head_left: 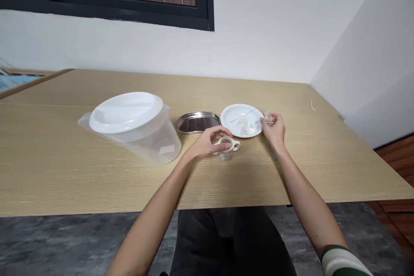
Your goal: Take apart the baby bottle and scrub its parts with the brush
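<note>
Head view, centre frame: left hand grips a small two-handled cup on the table; right hand pinches a small clear cap beside the white plate.

A: Where's open room?
B: The near table edge and far right are bare wood.
A: Obstacles?
B: The lidded pitcher at left; the steel tray and white plate mid-table.

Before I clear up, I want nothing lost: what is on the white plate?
On the white plate lie a thin rod across its far half and some small pale pieces, too small to identify. The right hand covers its right edge, holding a small clear piece there.
</note>
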Demonstrator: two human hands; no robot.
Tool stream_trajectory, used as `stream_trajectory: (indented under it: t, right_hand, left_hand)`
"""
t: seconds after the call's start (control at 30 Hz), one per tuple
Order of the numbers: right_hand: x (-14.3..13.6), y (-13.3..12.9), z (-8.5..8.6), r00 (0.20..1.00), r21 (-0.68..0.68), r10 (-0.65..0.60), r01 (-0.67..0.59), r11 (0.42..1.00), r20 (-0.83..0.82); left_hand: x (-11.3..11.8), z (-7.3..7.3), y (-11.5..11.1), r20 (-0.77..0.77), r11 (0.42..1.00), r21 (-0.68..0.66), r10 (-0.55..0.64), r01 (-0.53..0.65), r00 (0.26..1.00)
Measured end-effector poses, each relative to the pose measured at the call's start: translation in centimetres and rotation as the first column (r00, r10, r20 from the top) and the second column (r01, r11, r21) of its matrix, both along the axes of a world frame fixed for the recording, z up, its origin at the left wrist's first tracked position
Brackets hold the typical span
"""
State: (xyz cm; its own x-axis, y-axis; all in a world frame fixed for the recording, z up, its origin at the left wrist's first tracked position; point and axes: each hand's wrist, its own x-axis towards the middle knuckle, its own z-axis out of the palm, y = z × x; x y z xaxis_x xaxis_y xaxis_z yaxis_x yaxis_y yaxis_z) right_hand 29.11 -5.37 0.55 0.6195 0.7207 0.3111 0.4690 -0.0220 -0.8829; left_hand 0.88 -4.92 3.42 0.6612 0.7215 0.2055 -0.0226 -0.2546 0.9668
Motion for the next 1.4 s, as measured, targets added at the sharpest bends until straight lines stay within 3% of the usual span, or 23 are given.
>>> stream_trajectory:
  t: [0.3, 0.57, 0.73, 0.93, 1.4]
  right_hand:
    - [0.3, -0.2, -0.2, 0.981, -0.090, 0.018, -0.001, 0.996, 0.195]
    - [0.5, -0.3, -0.2, 0.981, -0.040, 0.069, -0.063, 0.997, 0.181]
    - [0.6, -0.1, -0.4, 0.980, -0.085, 0.145, -0.134, 0.987, 0.134]
    - [0.6, 0.2, -0.5, 0.991, -0.102, 0.071, -0.059, 0.993, 0.114]
    - [1.9, -0.2, 0.9, 0.996, 0.096, -0.031, 0.023, 0.995, 0.078]
  left_hand:
    - [0.0, 0.2, 0.0, -0.072, 1.000, -0.001, -0.015, 0.015, 0.997]
    - [0.2, 0.3, -0.3, -0.148, 1.000, -0.001, -0.025, 0.025, 0.989]
    - [0.2, 0.4, -0.3, -0.147, 0.999, -0.012, -0.040, 0.039, 0.988]
    - [0.0, 0.2, -0.2, -0.164, 0.996, -0.045, -0.080, 0.073, 0.983]
    - [-0.8, 0.5, 0.3, -0.259, 0.988, 0.044, -0.131, 0.148, 0.957]
